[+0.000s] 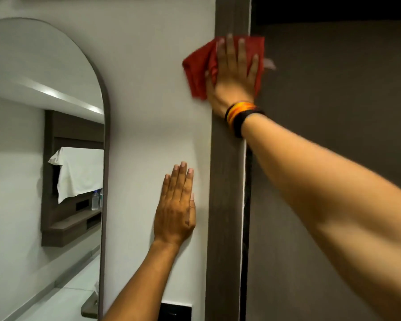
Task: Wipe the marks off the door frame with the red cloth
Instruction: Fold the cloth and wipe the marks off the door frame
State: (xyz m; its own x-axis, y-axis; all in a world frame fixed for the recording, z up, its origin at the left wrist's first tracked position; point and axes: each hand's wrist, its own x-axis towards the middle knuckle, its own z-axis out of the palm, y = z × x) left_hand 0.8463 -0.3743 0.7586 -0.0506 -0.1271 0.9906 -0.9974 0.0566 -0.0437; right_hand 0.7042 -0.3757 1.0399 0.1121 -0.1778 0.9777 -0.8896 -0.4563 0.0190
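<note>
right hand [235,72]: flat, fingers spread, pressing red cloth [200,68] on door frame [227,181] | left hand [175,212]: open, empty, palm apparently on wall [148,89]

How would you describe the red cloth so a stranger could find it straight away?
Start at the dark vertical door frame running down the middle, between the white wall and the darker door. High on it, the right hand, the one with a striped wristband, presses flat on the red cloth. It is the only bright red thing in view, bunched and spilling left onto the wall.
</note>
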